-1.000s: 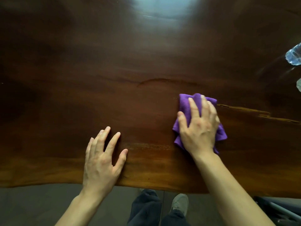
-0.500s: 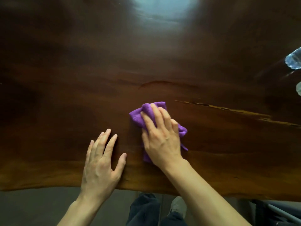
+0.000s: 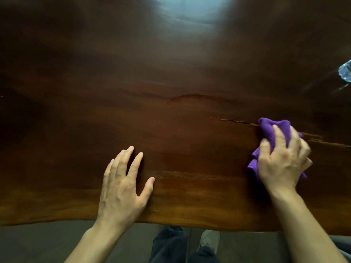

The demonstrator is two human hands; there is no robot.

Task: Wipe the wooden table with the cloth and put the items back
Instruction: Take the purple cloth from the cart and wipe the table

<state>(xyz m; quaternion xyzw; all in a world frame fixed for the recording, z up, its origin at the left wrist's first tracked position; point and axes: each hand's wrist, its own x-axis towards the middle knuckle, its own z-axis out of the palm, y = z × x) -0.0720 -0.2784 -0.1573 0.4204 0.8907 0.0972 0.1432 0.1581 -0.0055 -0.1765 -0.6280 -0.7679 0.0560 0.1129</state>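
A dark, glossy wooden table [image 3: 171, 114] fills almost the whole view, its wavy front edge running along the bottom. My right hand [image 3: 283, 160] presses a bunched purple cloth [image 3: 269, 130] onto the table at the right, fingers curled over it; the cloth sticks out above and to the left of the hand. My left hand [image 3: 123, 188] lies flat on the wood near the front edge, fingers spread, holding nothing.
A clear plastic bottle [image 3: 346, 73] pokes in at the right edge of the table. A pale crack [image 3: 233, 120] in the wood runs rightwards to the cloth. Below the table edge are grey floor, my dark trousers and a grey shoe [image 3: 209, 240].
My right hand swept the cloth left towards my left hand, then back right to beyond where it began. The left hand stayed planted on the table.
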